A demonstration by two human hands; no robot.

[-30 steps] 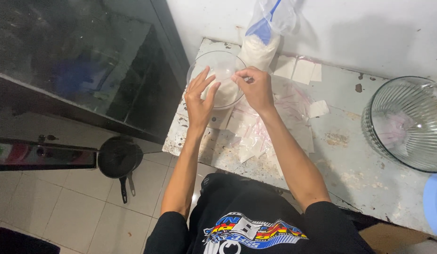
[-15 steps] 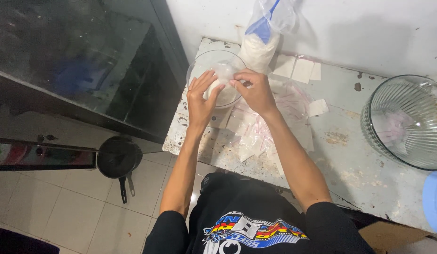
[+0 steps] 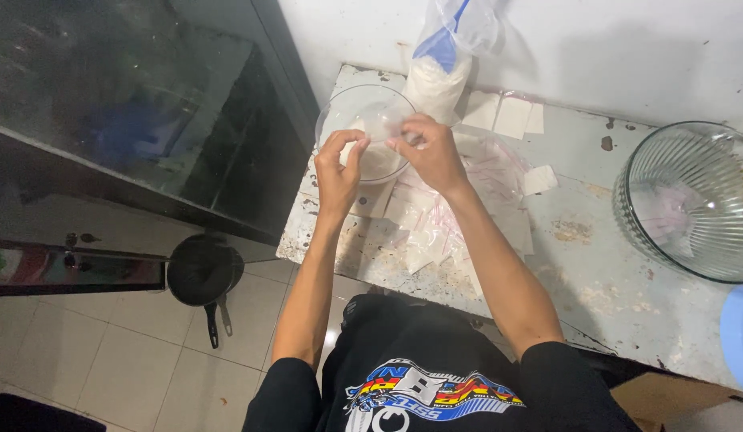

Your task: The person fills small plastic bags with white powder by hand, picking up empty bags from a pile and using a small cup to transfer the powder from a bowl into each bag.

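A plain home kitchen: a worn, stained counter (image 3: 595,264) against a white wall, a ribbed glass bowl (image 3: 695,200) at right, and a black frying pan (image 3: 202,272) on the tiled floor (image 3: 107,360) at left.

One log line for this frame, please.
left hand: pinching small clear bag | right hand: pinching same bag | where: over glass bowl of white powder | nearby: flat bags, ribbed bowl

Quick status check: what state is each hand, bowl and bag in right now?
left hand: pinching a small clear bag over the small glass bowl
right hand: pinching the same bag
small glass bowl: upright, white powder inside
large ribbed glass bowl: upright
big powder bag: standing, partly full
black pan: on floor
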